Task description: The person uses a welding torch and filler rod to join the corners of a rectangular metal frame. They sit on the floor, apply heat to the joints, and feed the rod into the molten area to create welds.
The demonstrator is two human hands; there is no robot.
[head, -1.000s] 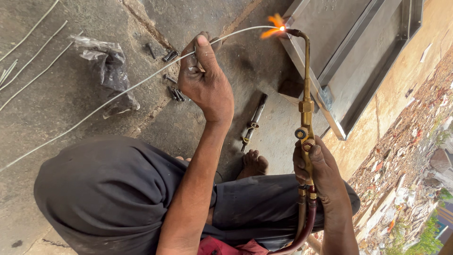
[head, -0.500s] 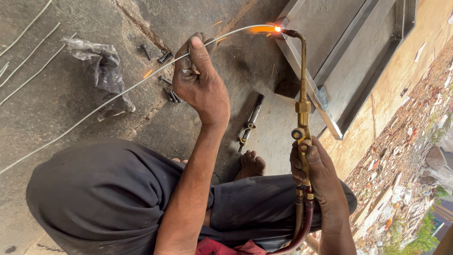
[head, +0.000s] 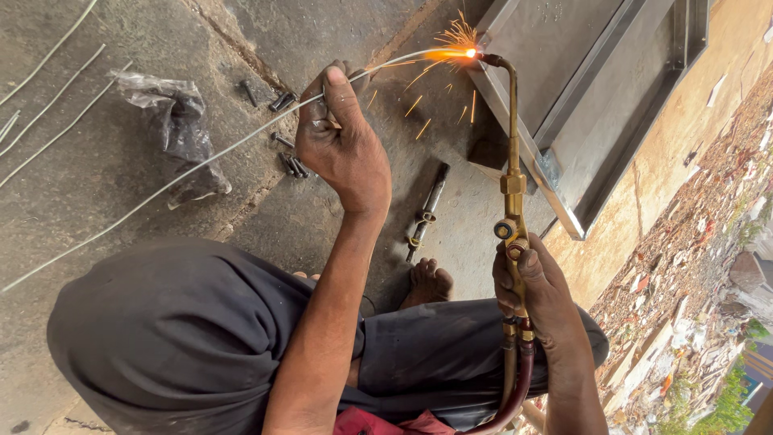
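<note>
I see the concrete floor (head: 97, 185) filling the left and middle of the view, cracked and grey. A large metal frame (head: 596, 105) lies on it at the far right, its near-left edge close to the flame. My dark-trousered knee (head: 177, 338) takes up the near left, and a bare foot (head: 427, 283) shows just beyond it in the middle.

My left hand (head: 342, 145) is closed around a long thin filler rod (head: 201, 165), thumb pressed along it. The rod runs from the near left across the floor, through the fist, and on to the far right, where its end glows orange at the flame. Sparks (head: 435, 89) scatter from that spot.

My right hand (head: 538, 290) is wrapped tight on the handle of a brass gas torch (head: 512, 177), near the valves, with red hoses (head: 519, 379) running off towards me. The torch's curved neck reaches away to the flame at the frame's edge.

On the floor to the far left lie spare rods (head: 48, 97), beside a crumpled plastic bag (head: 173, 121). A few dark bolts (head: 286, 133) sit just left of the left hand, and a slim metal tool (head: 427, 209) lies between the two arms.
</note>
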